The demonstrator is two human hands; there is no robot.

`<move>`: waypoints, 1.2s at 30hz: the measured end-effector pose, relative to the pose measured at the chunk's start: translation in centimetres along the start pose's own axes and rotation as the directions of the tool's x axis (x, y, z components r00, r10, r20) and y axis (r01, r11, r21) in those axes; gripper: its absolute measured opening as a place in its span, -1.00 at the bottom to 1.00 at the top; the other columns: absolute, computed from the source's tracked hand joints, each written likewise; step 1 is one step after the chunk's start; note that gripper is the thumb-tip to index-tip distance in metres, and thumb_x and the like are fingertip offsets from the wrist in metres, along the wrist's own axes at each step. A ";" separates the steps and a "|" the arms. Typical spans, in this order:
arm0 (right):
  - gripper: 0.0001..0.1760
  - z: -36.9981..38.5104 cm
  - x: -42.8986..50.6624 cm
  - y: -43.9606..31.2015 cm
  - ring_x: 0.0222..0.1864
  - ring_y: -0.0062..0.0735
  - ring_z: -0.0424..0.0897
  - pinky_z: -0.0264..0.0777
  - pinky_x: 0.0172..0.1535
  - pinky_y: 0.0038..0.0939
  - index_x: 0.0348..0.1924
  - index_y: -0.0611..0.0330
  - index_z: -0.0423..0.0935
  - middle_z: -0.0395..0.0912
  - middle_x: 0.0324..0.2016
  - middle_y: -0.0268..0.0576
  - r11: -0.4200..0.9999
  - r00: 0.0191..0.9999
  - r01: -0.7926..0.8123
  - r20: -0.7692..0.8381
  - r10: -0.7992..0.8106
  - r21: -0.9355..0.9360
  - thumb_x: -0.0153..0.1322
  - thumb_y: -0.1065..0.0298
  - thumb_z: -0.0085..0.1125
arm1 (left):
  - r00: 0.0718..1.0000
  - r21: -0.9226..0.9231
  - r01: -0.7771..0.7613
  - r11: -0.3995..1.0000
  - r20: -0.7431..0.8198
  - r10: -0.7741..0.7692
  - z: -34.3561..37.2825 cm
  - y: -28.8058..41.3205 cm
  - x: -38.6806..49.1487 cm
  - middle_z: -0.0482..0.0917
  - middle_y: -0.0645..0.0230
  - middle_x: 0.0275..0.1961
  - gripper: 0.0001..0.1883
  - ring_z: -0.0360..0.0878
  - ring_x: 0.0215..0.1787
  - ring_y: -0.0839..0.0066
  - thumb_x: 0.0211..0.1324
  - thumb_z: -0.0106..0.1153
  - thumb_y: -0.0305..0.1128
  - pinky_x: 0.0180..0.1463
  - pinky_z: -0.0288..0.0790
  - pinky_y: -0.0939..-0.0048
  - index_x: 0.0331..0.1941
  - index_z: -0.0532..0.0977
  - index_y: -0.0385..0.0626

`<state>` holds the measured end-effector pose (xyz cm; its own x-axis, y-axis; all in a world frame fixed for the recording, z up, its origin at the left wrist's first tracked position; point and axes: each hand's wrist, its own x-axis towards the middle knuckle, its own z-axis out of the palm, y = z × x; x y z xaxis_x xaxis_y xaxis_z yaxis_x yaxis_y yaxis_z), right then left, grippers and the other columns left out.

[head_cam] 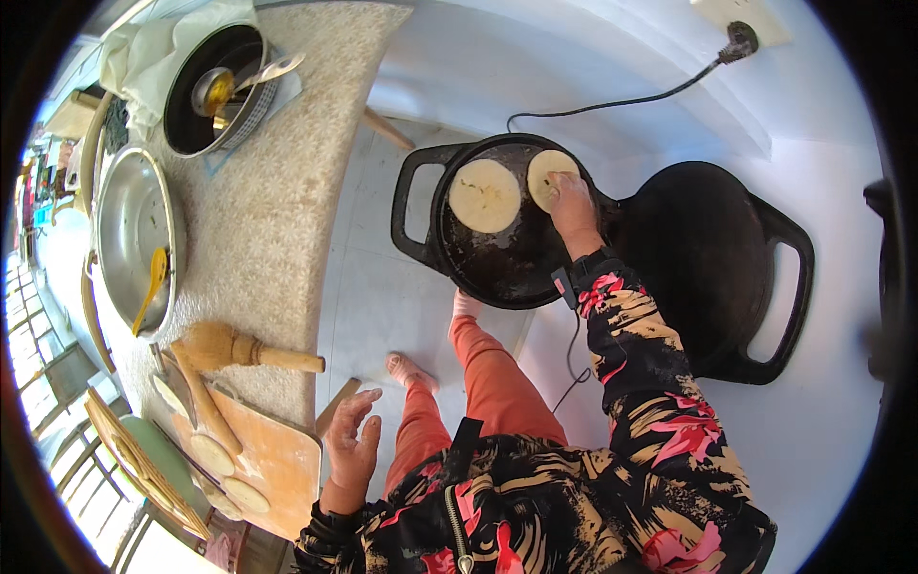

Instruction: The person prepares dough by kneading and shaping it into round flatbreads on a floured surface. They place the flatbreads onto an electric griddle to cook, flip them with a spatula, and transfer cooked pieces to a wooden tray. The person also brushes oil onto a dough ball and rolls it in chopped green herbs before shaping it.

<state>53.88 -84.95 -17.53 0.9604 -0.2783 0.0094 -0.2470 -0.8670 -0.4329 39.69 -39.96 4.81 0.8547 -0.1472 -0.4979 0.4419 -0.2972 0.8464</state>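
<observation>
My right hand (575, 208) reaches over the heated plate of a black electric griddle (502, 265). Its bunched fingers touch a small round flatbread (546, 168) and cover part of it; whether they grip it is unclear. Left of it a larger pale flatbread (485, 196) with green flecks lies flat on the plate. The griddle's lid (692, 273) is folded fully back to the right. By the table's edge my left hand (353, 445) is raised, floury and holding nothing, with its thumb apart from the fingers. Nearest to it is a wooden board (280, 459).
Several dough rounds (247, 495) and a rolling pin (208, 402) lie on or beside the board. A wooden tool (237, 348), a steel basin (136, 215) with a yellow spoon (152, 287), and a pot (186, 136) holding a ladle stand on the table. A power cord (617, 109) runs to the wall.
</observation>
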 end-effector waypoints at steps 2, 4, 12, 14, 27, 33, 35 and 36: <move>-0.56 3.1 -0.5 1.6 0.11 0.06 0.41 0.34 0.14 -0.11 0.06 0.09 0.50 0.47 0.06 0.00 0.991 1.000 0.008 -0.017 -0.010 -0.132 0.28 0.42 0.15 | 0.999 -0.013 -0.006 1.000 -0.036 0.006 -0.5 0.4 -0.5 0.53 0.22 0.10 -0.66 0.48 0.18 0.39 0.20 0.06 -0.61 0.24 0.35 0.37 0.07 0.46 -0.22; -0.47 3.8 -0.5 1.1 0.20 0.12 0.34 0.26 0.22 -0.09 0.15 0.14 0.44 0.36 0.21 0.06 0.979 0.998 -0.032 0.054 0.044 -0.202 0.29 0.41 0.15 | 0.997 -0.034 -0.008 0.999 -0.077 0.006 -1.6 0.3 -1.2 0.53 0.24 0.08 -0.68 0.46 0.19 0.39 0.19 0.05 -0.62 0.25 0.34 0.37 0.05 0.47 -0.21; -0.49 6.7 -1.1 3.3 0.27 0.16 0.29 0.19 0.29 -0.06 0.18 0.24 0.40 0.31 0.24 0.15 0.956 0.994 0.012 0.112 0.022 -0.294 0.34 0.40 -0.04 | 0.919 -0.172 0.052 0.984 -0.378 -0.115 -8.5 -2.8 -8.8 0.56 0.20 0.07 -0.72 0.51 0.13 0.43 0.28 -0.08 -0.65 0.25 0.33 0.39 0.05 0.42 -0.30; -0.49 6.5 -0.6 3.7 0.27 0.17 0.28 0.20 0.27 -0.01 0.17 0.28 0.40 0.27 0.26 0.17 0.975 0.982 -0.069 0.158 0.104 -0.210 0.34 0.39 -0.02 | 0.878 -0.150 0.042 0.988 -0.465 -0.108 -10.2 -2.9 -11.2 0.56 0.17 0.07 -0.75 0.51 0.13 0.42 0.30 -0.07 -0.62 0.25 0.33 0.38 0.04 0.43 -0.29; -0.53 -4.5 -10.2 -17.7 -0.05 -0.40 0.56 0.40 0.03 -0.43 0.26 0.24 0.35 0.57 -0.01 -0.12 0.762 0.959 -0.154 0.280 -0.038 0.629 0.56 0.18 -0.09 | 0.293 0.175 0.397 0.901 -0.955 0.056 -33.9 -21.8 -29.2 0.66 0.16 -0.20 -0.61 0.63 -0.14 0.43 0.16 0.25 -0.26 -0.04 0.48 0.42 -0.02 0.53 -0.28; -0.56 -7.1 -24.3 -35.1 -0.24 -0.60 0.56 0.44 -0.16 -0.54 0.24 0.25 0.37 0.59 -0.13 -0.21 0.776 0.788 -0.092 0.522 -0.326 0.623 0.53 0.29 0.01 | 0.473 0.040 0.505 0.862 -0.849 -0.237 -36.9 -25.9 -28.6 0.66 0.08 -0.08 -0.37 0.66 -0.07 0.31 -0.03 0.38 -0.07 -0.01 0.49 0.41 0.02 0.51 -0.33; -0.56 -5.9 -27.6 -38.3 -0.24 -0.57 0.57 0.46 -0.12 -0.53 0.24 0.27 0.37 0.60 -0.16 -0.21 0.736 0.683 -0.132 0.600 -0.418 0.663 0.53 0.32 0.01 | 0.539 0.062 0.529 0.847 -0.795 -0.278 -37.3 -26.5 -27.4 0.66 0.07 -0.08 -0.33 0.67 -0.09 0.31 -0.06 0.40 -0.03 -0.01 0.49 0.42 0.02 0.50 -0.35; -0.56 -4.7 -29.0 -39.3 -0.23 -0.53 0.57 0.47 -0.11 -0.52 0.24 0.28 0.36 0.59 -0.16 -0.20 0.738 0.627 -0.212 0.668 -0.400 0.641 0.51 0.36 0.02 | 0.520 0.062 0.550 0.833 -0.805 -0.283 -37.3 -25.4 -27.3 0.67 0.12 -0.14 -0.33 0.67 -0.15 0.36 -0.06 0.40 -0.01 -0.03 0.48 0.45 -0.03 0.52 -0.38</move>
<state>35.16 -44.70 3.43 0.7874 0.4484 -0.4231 -0.3032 -0.3158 -0.8991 15.31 6.78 3.94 0.5391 0.7675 -0.3468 0.8210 -0.3870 0.4198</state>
